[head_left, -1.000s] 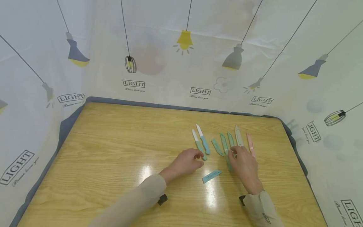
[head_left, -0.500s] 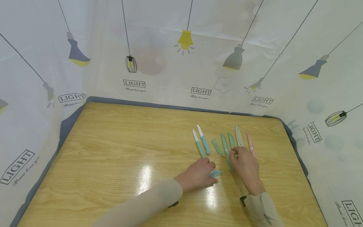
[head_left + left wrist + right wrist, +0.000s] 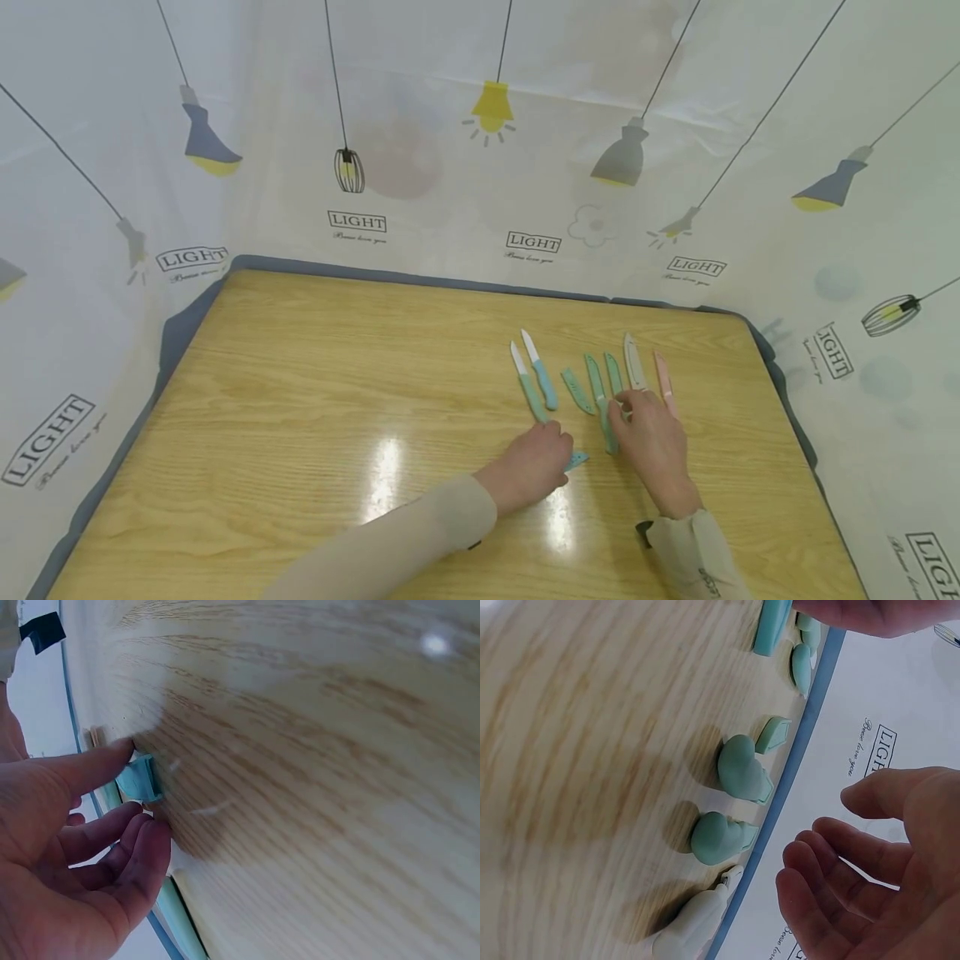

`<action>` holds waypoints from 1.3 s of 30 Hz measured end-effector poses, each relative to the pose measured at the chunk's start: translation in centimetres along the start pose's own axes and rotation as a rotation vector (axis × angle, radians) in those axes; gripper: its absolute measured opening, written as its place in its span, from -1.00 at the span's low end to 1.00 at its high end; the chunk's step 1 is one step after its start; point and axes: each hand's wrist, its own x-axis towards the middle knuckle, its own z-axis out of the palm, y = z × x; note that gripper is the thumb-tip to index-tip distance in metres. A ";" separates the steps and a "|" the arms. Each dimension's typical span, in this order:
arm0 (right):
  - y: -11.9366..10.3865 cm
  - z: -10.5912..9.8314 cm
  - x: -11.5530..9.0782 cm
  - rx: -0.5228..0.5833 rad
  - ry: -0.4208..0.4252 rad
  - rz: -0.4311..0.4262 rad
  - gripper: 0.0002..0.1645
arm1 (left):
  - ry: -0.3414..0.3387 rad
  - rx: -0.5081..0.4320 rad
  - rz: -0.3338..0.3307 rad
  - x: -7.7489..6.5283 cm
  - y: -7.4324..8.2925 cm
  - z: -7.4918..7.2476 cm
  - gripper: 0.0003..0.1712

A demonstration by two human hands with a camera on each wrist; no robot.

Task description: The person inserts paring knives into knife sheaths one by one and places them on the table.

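My left hand [image 3: 528, 467] has its thumb and fingers around a blue knife sheath [image 3: 140, 780] on the table; in the head view only the sheath's tip pokes out past the fingers. My right hand [image 3: 652, 437] hovers over the handles at the right of the row, fingers loosely bent and nothing between them in the right wrist view. Beside its fingertips lies a sheathed green knife [image 3: 608, 429], with a second green knife [image 3: 718, 838] to its right. A loose green sheath [image 3: 577, 392] lies left of them. Two bare-bladed knives, one green-handled [image 3: 534, 396], one blue-handled [image 3: 545, 385], lie further left.
Right of the green knives are a pale grey knife [image 3: 633, 362] and a pink one [image 3: 664, 383], their handles partly behind my right hand. The wooden table [image 3: 300, 400] ends at a dark blue edge [image 3: 420, 279] against a lamp-printed cloth [image 3: 420, 100].
My left hand has moved right and toward me, from beside the green-handled bare knife to the blue sheath, and its fingers have closed around it. My right hand has stayed put.
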 end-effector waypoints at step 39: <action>-1.6 0.8 0.8 0.003 -0.016 -0.031 -0.60 | 0.294 -1.000 -0.276 -4.2 -8.0 -2.3 -0.54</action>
